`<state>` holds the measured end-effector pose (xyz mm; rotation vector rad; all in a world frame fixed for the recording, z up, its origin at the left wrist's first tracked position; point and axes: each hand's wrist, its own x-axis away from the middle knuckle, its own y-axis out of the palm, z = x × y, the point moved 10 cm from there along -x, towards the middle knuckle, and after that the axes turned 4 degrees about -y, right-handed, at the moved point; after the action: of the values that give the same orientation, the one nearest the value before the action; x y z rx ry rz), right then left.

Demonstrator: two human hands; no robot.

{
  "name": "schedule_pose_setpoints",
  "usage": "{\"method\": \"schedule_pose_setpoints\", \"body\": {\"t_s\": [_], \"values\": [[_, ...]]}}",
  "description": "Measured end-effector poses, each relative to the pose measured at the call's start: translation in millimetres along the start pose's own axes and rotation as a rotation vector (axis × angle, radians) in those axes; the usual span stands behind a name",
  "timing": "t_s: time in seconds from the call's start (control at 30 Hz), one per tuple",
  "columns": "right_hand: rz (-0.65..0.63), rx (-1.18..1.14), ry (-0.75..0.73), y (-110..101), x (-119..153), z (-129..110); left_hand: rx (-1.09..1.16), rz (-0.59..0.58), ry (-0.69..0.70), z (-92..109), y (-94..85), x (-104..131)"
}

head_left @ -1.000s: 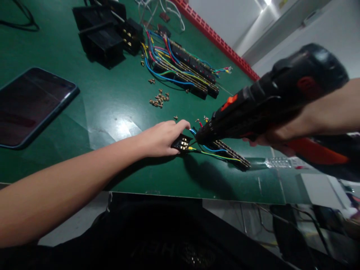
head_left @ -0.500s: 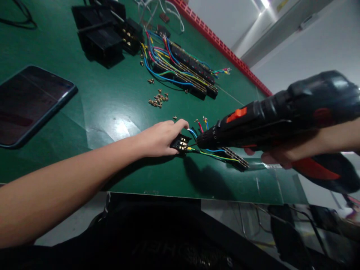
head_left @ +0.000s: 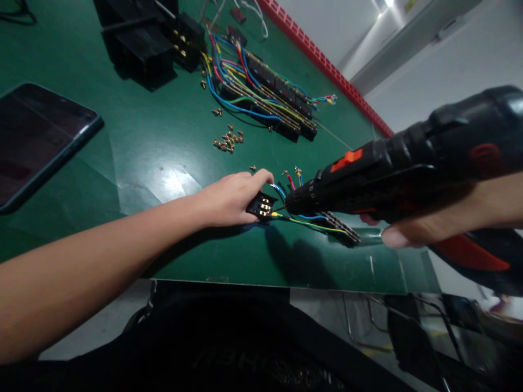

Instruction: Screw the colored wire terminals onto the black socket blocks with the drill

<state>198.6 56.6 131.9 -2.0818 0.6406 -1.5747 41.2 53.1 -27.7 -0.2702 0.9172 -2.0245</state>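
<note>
My left hand [head_left: 235, 197] is closed around a small black socket block [head_left: 262, 207] with brass contacts, holding it on the green table. A yellow-green wire [head_left: 310, 223] runs from the block to a dark strip [head_left: 343, 228] on the right. Near my left fingertips is the end of a blue wire [head_left: 280, 190]. My right hand [head_left: 433, 218] grips a black and orange power screwdriver [head_left: 392, 169], its bit pointing left at the block's wired edge. Whether the bit touches a screw is too small to tell. Red and yellow-blue wire ends stand behind the screwdriver's nose.
Loose brass screws [head_left: 229, 140] lie beyond my left hand. Wired black strips [head_left: 265, 100] are farther back, beside black housings [head_left: 143, 49]. A phone [head_left: 41, 136] lies at the left. A red perforated edge [head_left: 327, 65] borders the table's far side.
The rear of the screwdriver and my right hand have shifted slightly, while the bit stays at the block. My left hand keeps its hold. The view has moved a little.
</note>
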Motion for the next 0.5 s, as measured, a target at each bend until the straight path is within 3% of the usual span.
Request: {"method": "schedule_pose_setpoints", "body": {"t_s": [0.2, 0.5], "values": [[-0.013, 0.029, 0.061, 5.3, 3.7, 7.4, 0.002, -0.003, -0.008, 0.3, 0.2, 0.0], [0.056, 0.137, -0.015, -0.4, 3.8, 6.7, -0.005, -0.007, -0.013, 1.1, -1.6, -1.5]]}}
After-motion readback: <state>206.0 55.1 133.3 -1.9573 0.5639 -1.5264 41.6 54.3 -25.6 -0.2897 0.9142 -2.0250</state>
